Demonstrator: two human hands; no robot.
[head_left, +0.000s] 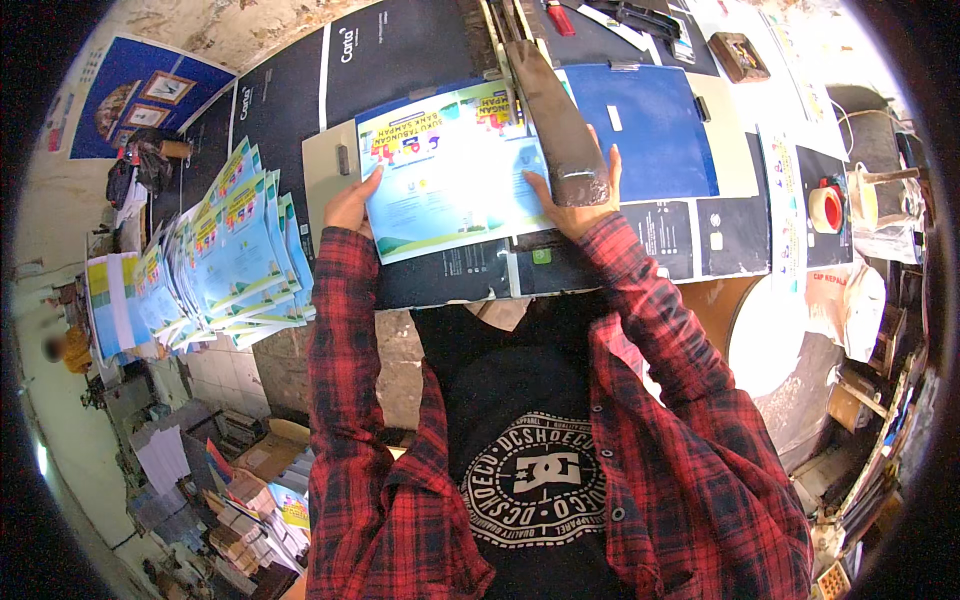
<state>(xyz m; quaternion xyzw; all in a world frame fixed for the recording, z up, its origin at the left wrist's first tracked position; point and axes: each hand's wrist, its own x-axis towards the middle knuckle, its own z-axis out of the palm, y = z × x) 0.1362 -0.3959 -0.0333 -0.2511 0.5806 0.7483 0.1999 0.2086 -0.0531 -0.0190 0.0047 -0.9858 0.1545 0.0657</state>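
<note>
Blue-green printed sheet [430, 215]: lies over the blue-and-beige board [640, 160]; glare bleaches its middle, so whether it is single or folded, I cannot tell.
Left hand [350, 207]: thumb closed over the sheet's left edge; other fingers mostly hidden.
Right hand [582, 220]: thumb at the right edge, fingers well apart from it past the brown bar [558, 125], which covers the gap; grip cannot be told.
Lettering: bold heading upside down, small lines blurred.
Long axis: left-right, right end tipped slightly away.
</note>
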